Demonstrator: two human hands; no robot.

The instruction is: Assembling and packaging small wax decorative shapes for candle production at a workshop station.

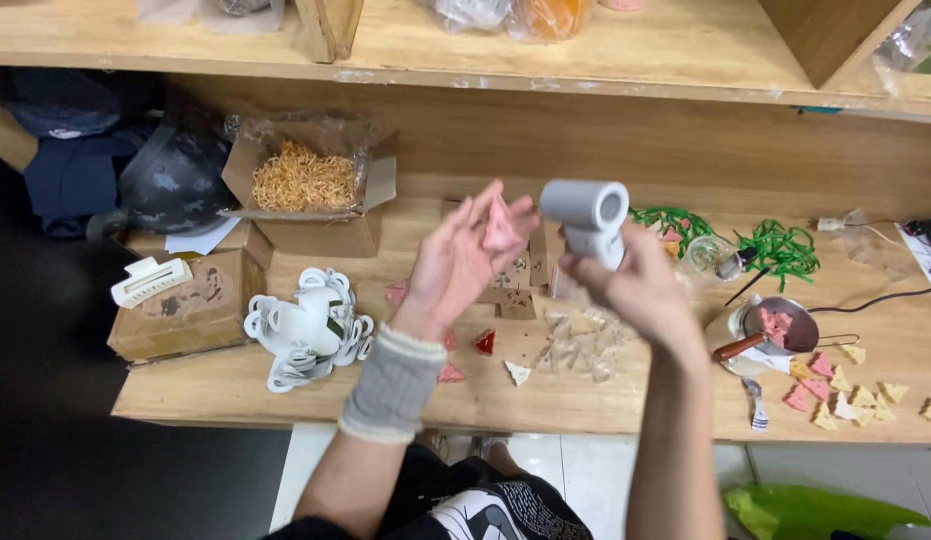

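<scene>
Above the bench's (236, 385) near edge, the left hand (456, 265) pinches a pink triangular piece (503, 228) loosely; it could slip. The right hand (636, 285) grips a grey heat tool (589, 215) whose nozzle sits close enough to scorch fingers.

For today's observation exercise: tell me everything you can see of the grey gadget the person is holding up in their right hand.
The grey gadget looks like matte plastic: a short, thick cylinder lying sideways, its round open end facing the camera's right, on a paler handle below. The right hand wraps that handle, lifting it above the wooden bench at about the height of the left hand, which pinches a small pink piece beside it. The two do not clearly touch.
</scene>
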